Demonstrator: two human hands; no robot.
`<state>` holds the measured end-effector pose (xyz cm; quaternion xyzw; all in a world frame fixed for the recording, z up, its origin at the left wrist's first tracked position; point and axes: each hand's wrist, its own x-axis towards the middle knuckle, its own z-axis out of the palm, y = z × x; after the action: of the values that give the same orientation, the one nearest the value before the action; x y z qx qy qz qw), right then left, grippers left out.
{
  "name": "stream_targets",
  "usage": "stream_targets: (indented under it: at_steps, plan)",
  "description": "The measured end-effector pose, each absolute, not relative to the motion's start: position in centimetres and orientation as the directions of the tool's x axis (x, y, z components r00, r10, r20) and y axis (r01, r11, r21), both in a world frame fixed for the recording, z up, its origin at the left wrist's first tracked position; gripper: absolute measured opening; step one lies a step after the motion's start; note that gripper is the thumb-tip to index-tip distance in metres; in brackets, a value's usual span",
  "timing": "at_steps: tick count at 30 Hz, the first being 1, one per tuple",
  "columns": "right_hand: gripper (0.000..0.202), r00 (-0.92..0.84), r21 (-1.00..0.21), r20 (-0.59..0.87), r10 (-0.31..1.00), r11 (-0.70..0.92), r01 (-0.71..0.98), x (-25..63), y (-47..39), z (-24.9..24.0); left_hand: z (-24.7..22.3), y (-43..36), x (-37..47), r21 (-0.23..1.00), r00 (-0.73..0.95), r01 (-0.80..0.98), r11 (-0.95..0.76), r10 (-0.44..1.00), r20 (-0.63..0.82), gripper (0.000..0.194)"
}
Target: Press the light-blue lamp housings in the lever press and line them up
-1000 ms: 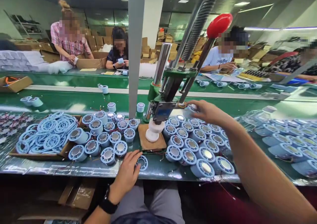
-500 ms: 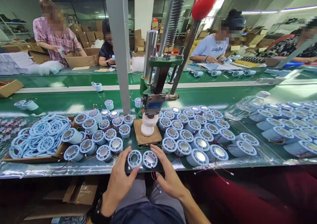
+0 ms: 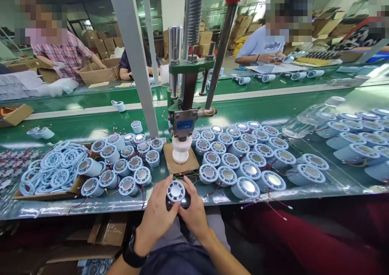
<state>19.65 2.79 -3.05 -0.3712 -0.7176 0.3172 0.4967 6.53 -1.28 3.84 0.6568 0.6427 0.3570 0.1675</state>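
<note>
At the table's front edge, my left hand [image 3: 158,205] and my right hand [image 3: 194,211] close around one light-blue round motor housing [image 3: 176,190] from both sides. Its top carries a slotted light-blue ring around a shiny silver disc. My thumbs meet at its near side, and the fingers curl around the sides and back. The lower part is hidden by the hands. Just beyond stands a hand press [image 3: 184,121] with a red-knobbed lever; white round pads [image 3: 181,155] sit above a brown board [image 3: 170,165].
Many similar housings with thin wires stand in groups left [image 3: 128,185] and right [image 3: 245,187]. A cardboard tray [image 3: 73,189] of loose light-blue rings [image 3: 51,161] lies left. A clear plastic bottle [image 3: 313,117] lies right. Across the green bench [image 3: 85,121] co-workers handle parts and boxes.
The separate ring by my left hand and the housing by my right hand have come together, ring on top. Both hands have moved inward and closed around it. The camera view has shifted slightly.
</note>
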Motion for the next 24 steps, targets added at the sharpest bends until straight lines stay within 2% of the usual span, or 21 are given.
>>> stream_targets:
  at_steps: [3,9,15,18,24]
  plan:
    - [0.082,-0.226,-0.821,0.481,0.847,0.525,0.223,19.7,2.7,-2.9,3.6,-1.4,6.5,0.738,-0.110,0.671,-0.071,0.975,0.195,0.062]
    - [0.060,-0.300,-0.769,0.492,0.817,0.570,0.290,19.8,2.9,-2.9,2.8,-1.4,6.6,0.799,-0.128,0.595,-0.090,0.970,0.205,0.064]
    - [0.076,-0.311,-0.719,0.526,0.792,0.609,0.335,20.0,2.9,-3.3,3.3,-1.4,6.4,0.781,-0.050,0.609,-0.141,0.975,0.214,0.062]
    - [0.074,-0.309,-0.709,0.535,0.786,0.617,0.342,20.0,2.9,-3.4,3.2,-1.6,6.7,0.801,-0.101,0.593,-0.087,0.978,0.181,0.066]
    - [0.068,-0.338,-0.710,0.519,0.785,0.616,0.340,19.9,2.9,-3.4,1.7,-1.9,7.9,0.819,-0.213,0.572,-0.053,0.954,0.210,0.062]
